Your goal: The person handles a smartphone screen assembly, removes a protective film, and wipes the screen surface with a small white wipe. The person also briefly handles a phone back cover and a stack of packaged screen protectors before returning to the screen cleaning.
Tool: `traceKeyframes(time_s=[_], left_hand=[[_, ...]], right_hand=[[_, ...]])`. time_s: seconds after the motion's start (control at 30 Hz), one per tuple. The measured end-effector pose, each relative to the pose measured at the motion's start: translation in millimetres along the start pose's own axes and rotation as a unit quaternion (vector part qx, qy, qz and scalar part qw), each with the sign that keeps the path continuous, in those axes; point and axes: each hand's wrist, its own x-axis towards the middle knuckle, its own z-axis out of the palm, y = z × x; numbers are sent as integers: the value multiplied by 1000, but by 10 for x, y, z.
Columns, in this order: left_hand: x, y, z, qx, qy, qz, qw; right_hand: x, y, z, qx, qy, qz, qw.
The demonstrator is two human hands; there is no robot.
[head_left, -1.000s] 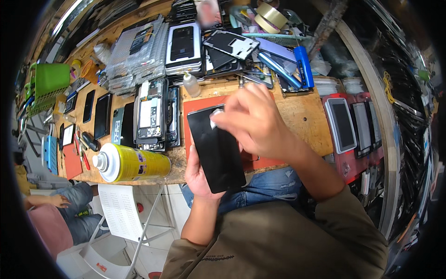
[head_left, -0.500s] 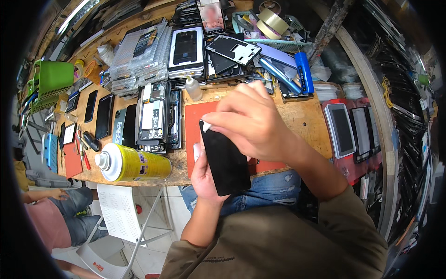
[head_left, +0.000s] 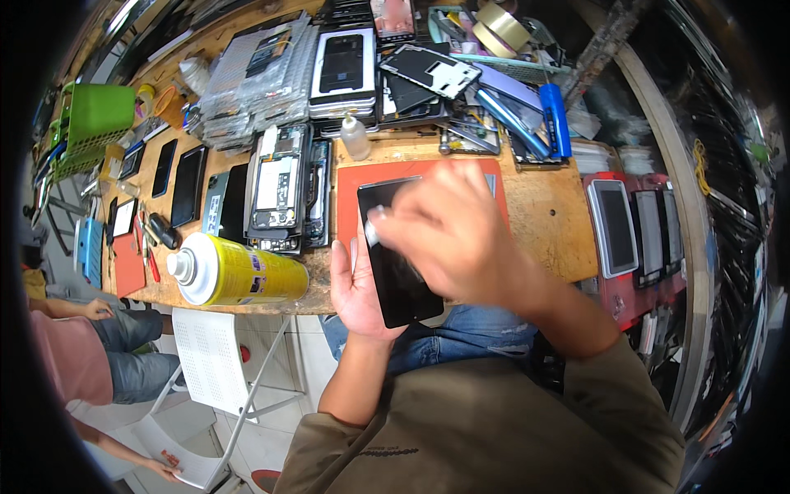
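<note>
A black smartphone [head_left: 403,294] lies screen up on my left hand [head_left: 360,298], over the bench's front edge. The palm supports it from below and the thumb stays apart at its left side; the other fingers are hidden behind it. My right hand [head_left: 461,226], smeared by motion, is above the screen. It pinches a small white wad [head_left: 375,226], perhaps tissue or cotton, against the screen's upper left part. Beneath the hands is an orange-red mat [head_left: 350,185]. Left of them lies a yellow spray can [head_left: 255,276] with a white cap.
Opened phones [head_left: 276,185] lie left of the mat, with a small clear bottle [head_left: 355,138] behind. Farther back are bubble-wrapped parts [head_left: 247,103], phone frames [head_left: 432,70] and tape rolls [head_left: 500,31]. A blue cylinder [head_left: 555,119] stands right. A white chair [head_left: 210,354] and another person [head_left: 82,354] are left.
The view has shifted slightly. My right hand has moved the white wad a little down along the screen. The other person's lower arm now reaches to the chair.
</note>
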Motion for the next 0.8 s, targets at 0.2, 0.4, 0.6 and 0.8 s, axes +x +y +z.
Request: traceKeyframes(time_s=[0.2, 0.4, 0.6, 0.8], left_hand=[[-19, 114, 16, -14, 10, 17, 1000], [16, 181, 5, -11, 59, 62, 996], [50, 22, 52, 23, 18, 27, 999], [86, 191, 66, 39, 26, 27, 999]], right_hand=[[-22, -213, 279, -42, -13, -42, 998], [-439, -570, 125, 36, -78, -67, 994], [253, 263, 121, -35, 55, -44, 997], [-290, -528, 182, -19, -89, -79, 993]])
